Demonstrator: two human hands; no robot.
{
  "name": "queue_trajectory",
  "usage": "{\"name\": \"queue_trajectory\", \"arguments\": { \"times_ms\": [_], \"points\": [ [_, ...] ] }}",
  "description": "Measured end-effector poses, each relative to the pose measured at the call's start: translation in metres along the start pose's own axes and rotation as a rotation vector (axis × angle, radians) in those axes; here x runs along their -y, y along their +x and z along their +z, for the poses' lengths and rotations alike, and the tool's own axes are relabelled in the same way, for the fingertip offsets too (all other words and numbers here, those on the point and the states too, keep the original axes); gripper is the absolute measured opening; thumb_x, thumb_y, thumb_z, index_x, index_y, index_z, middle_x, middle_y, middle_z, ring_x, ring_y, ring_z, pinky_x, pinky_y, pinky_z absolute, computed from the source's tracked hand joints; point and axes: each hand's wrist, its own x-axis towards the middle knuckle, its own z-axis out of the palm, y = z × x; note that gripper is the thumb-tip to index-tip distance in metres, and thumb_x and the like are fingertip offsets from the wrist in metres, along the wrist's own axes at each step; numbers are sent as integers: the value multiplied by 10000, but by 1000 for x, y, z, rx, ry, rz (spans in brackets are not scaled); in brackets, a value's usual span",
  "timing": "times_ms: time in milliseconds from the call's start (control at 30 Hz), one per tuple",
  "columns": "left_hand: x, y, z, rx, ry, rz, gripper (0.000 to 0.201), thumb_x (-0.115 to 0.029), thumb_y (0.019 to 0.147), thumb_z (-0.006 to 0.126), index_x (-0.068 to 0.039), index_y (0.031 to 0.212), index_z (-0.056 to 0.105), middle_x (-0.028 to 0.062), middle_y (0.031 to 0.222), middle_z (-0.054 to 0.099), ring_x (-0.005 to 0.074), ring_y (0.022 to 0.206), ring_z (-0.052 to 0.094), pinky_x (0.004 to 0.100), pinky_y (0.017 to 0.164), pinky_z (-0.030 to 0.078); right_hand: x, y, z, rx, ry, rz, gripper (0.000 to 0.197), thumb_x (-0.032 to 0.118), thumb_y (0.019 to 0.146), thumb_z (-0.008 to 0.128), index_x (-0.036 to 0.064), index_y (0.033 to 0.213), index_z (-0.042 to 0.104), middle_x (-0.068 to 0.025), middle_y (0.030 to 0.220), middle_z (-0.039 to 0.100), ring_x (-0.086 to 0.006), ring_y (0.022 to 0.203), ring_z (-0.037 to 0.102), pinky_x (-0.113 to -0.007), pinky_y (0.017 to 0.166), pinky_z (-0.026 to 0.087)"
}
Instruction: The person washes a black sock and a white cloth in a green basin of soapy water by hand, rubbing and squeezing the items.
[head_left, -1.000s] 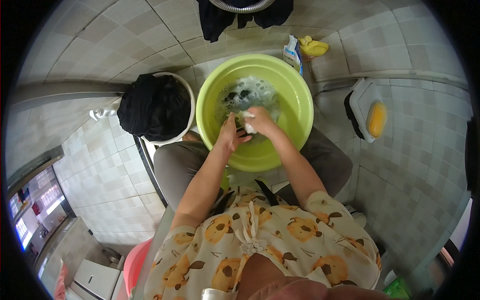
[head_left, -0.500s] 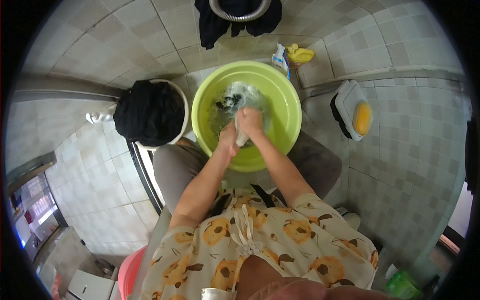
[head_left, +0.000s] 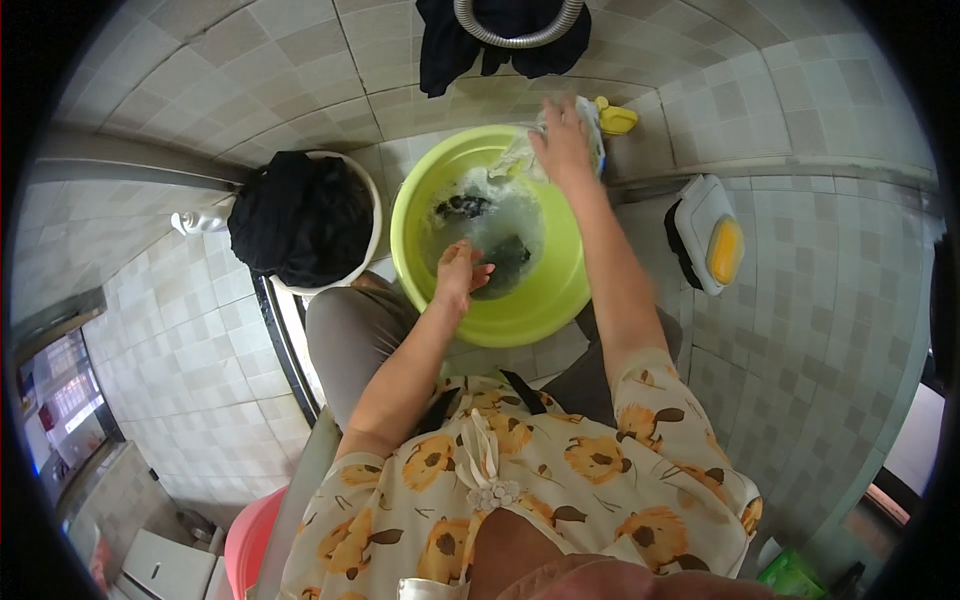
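A light green basin (head_left: 567, 285) of soapy water stands between my knees. Dark cloth (head_left: 508, 262) lies under the water, and a black-and-white piece (head_left: 464, 206) shows in the foam. My left hand (head_left: 459, 272) hovers over the water, fingers apart and loosely bent, with nothing in it. At the basin's far right rim is my right hand (head_left: 565, 142), its fingers stretched out. A wet whitish cloth (head_left: 517, 158) hangs over the rim there, under and beside that hand. The hand partly hides the white-and-blue packet behind it.
To the left, a white bucket (head_left: 374, 215) holds a heap of black clothes (head_left: 300, 220). A yellow object (head_left: 617, 118) sits by the far wall. On the right, a white container (head_left: 703, 225) carries a yellow soap bar (head_left: 725, 250). A metal hose (head_left: 520, 40) hangs beyond the basin.
Both hands were together wringing the whitish cloth over the water. Now my right hand has moved far right to the rim, where the cloth lies; my left hand has let go and stays above the water.
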Motion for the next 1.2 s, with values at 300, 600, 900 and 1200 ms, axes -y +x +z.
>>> {"name": "queue_trajectory", "arguments": {
  "times_ms": [300, 600, 900, 1200],
  "points": [
    [-5, -9, -17, -80, -30, 36, 265, -228, 957, 432, -100, 1187, 460, 60, 1045, 538, 141, 671, 608, 251, 549, 478, -22, -135, 105, 745, 164, 227, 242, 276, 833, 566, 57, 919, 623, -183, 974, 617, -369, 837, 595, -444, 691, 470],
    [-26, -12, -9, -75, -65, 28, 269, -234, 945, 471, -96, 1176, 480, 65, 1072, 536, 138, 671, 605, 244, 557, 463, 23, -161, 189, 828, 439, 50, 341, 346, 852, 519, 63, 990, 652, -241, 1002, 605, -387, 942, 581, -429, 760, 482],
    [-31, -11, -2, -46, -33, 40, 290, -236, 939, 472, -105, 1198, 465, 65, 1103, 523, 140, 709, 601, 246, 586, 455, -24, -204, 142, 825, -155, 567, 305, 179, 773, 579, 42, 1042, 620, -244, 978, 609, -405, 939, 568, -430, 811, 469],
    [-4, 18, -30, -97, -42, -152, 432, -427, 959, 345, -122, 1255, 418, 118, 1140, 535, 261, 940, 594, 415, 734, 520, 94, -121, 25, 854, 1090, 966, 181, 164, 843, 606, -15, 862, 618, -64, 736, 608, -121, 619, 549, -293, 558, 462]
  ]
}}
